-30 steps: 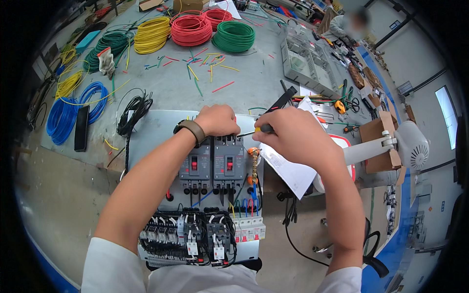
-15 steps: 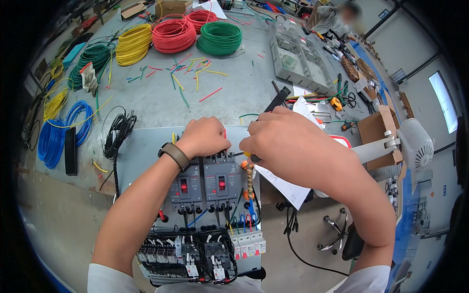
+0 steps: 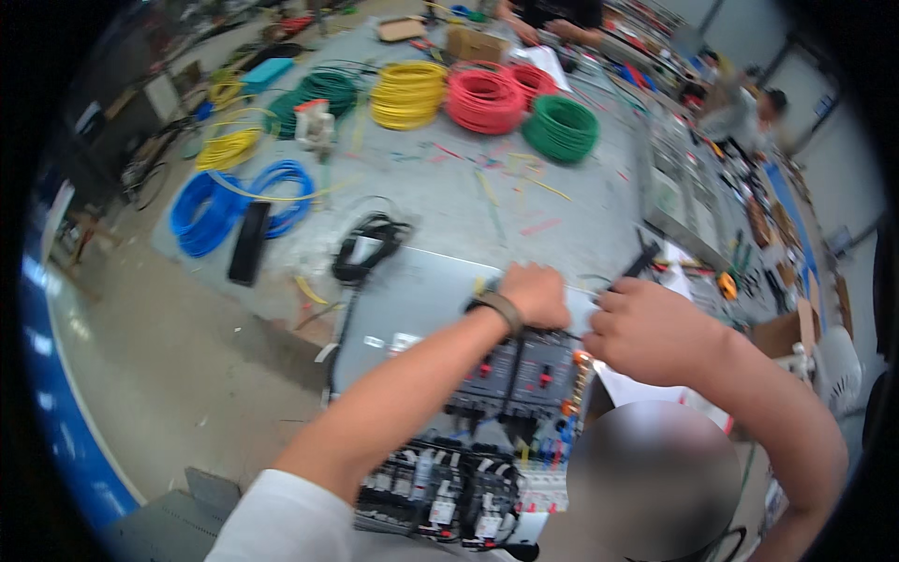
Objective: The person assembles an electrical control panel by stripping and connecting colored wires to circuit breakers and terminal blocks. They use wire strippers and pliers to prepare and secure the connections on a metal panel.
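Head view: blurred; paired breakers [image 3: 549,358] sit side by side on panel [image 3: 412,281].
Breaker axis: long sides run away from wearer, far end leaning slightly right; red switches [image 3: 545,380] face up.
Left hand [image 3: 536,295]: bent over breakers' far end, probably steadying; grip unclear.
Right hand [image 3: 646,328]: curled just right, grip contents hidden.
Tabletop [image 3: 431,215]: wire coils [image 3: 408,96] set back, likely for working room.
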Action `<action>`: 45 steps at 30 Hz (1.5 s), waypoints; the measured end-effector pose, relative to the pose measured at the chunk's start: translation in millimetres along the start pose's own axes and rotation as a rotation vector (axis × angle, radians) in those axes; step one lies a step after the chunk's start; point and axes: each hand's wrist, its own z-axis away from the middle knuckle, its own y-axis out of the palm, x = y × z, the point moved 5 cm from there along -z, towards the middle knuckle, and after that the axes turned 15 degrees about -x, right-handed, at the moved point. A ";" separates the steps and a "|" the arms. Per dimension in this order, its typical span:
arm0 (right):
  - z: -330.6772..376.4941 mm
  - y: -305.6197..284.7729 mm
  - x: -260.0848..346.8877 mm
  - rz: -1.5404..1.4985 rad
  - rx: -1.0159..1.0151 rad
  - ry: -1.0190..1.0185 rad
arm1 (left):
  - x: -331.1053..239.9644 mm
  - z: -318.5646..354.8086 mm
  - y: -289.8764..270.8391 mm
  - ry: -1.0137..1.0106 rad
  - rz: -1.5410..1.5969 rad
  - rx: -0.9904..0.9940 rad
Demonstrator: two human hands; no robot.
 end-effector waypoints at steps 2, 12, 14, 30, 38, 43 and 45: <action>-2.9 5.2 -12.2 -0.033 0.102 0.024 | 2.4 -2.5 0.6 0.025 0.008 -0.063; 0.6 12.1 9.2 0.020 -0.305 0.354 | -13.0 8.2 -3.4 0.022 0.031 -0.036; 0.3 12.7 12.3 0.002 -0.363 0.499 | -9.8 10.4 -5.3 0.011 0.044 -0.056; -2.4 7.5 1.9 -0.265 0.002 0.800 | 12.4 4.3 -0.8 -0.010 -0.003 0.013; 17.2 -3.0 -12.7 -0.258 -0.050 0.612 | -9.7 0.6 -3.3 0.030 -0.025 0.024; 26.2 9.2 -12.0 -0.261 0.027 0.549 | -11.9 4.4 -7.0 -0.011 0.051 0.061; 27.0 14.9 -9.7 -0.215 0.070 0.481 | -12.4 4.4 -8.1 -0.009 0.052 0.061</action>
